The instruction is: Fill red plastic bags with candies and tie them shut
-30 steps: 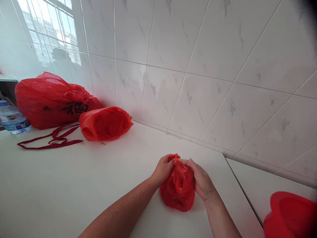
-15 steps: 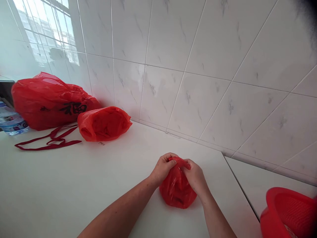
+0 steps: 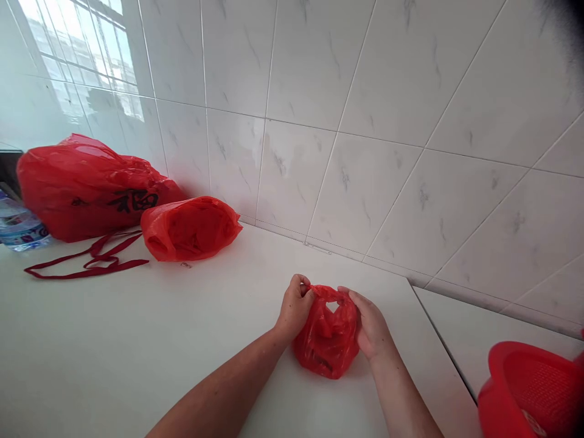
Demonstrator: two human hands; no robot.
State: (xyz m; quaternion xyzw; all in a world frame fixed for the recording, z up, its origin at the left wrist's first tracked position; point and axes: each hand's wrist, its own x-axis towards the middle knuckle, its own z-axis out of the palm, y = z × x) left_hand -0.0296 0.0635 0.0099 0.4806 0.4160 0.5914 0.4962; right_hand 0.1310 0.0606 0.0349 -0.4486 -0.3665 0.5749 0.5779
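A small red plastic bag [image 3: 327, 340] sits on the white counter [image 3: 137, 340] in front of me. My left hand [image 3: 295, 306] pinches the bag's top on its left side. My right hand [image 3: 370, 325] grips the top on the right side. Between the two hands the handles are pulled apart, and a small gap shows near the bag's top. What lies inside the bag is hidden by the plastic.
A medium red bag [image 3: 189, 228] lies at the back left by the tiled wall [image 3: 365, 121], next to a large red bag with black characters [image 3: 86, 188]. Dark red straps [image 3: 91, 261] lie in front. A water bottle [image 3: 18, 226] stands far left. A red basket [image 3: 531, 389] sits bottom right.
Both hands held the bag's top bunched together; now they have drawn apart sideways, spreading the handles and opening a gap at the top. The bag stays in place.
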